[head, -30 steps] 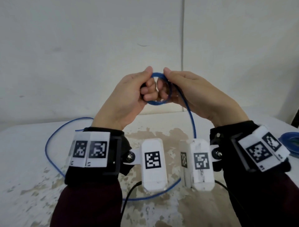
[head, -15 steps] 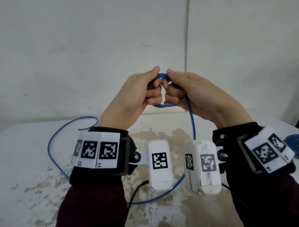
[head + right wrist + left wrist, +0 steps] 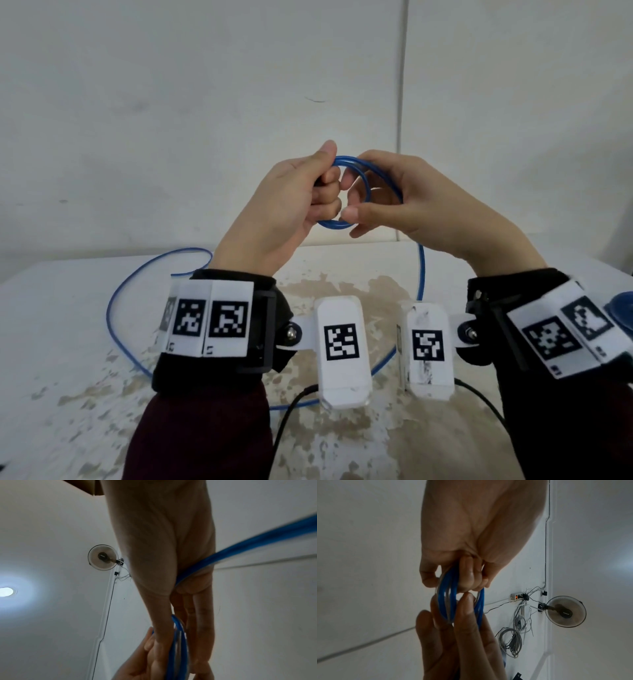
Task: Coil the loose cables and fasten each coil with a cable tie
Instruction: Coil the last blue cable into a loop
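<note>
Left hand: your left hand [image 3: 287,205] is raised above the table, fingers curled tight round the 9 o'clock side of the coil, thumb tip up at its 12 o'clock edge.
Left hand, wrist view: your left hand [image 3: 471,536] fills the 12 o'clock half, its fingers closed over the blue loops.
Right hand: your right hand [image 3: 421,202] meets the coil from 3 o'clock; its fingers are long and only lightly bent, passing along and through the loops, the thumb pressing at the coil's 6 o'clock edge.
Right hand, wrist view: your right hand [image 3: 164,547] shows straight fingers [image 3: 204,622] lying against the loops.
Coil: the blue cable [image 3: 356,192] forms a small ring of several turns held in the air between both hands, at about 12 o'clock of the head view.
Coil count: at least 3 strands show side by side in the left wrist view [image 3: 448,601]; the exact count cannot be told.
Loose run: from the coil's 3 o'clock side the cable drops to the table [image 3: 68,342], sweeps round behind your wrists and ends in a bend at 10 o'clock.
Right wrist strand: 1 blurred length of cable [image 3: 257,540] crosses your palm toward 2 o'clock.
Second coil: a blue bundle [image 3: 620,308] shows at the 3 o'clock edge of the head view, mostly hidden.
Wall: a fan [image 3: 565,611] and grey wire bundle [image 3: 511,643] hang at 4 o'clock in the left wrist view.
</note>
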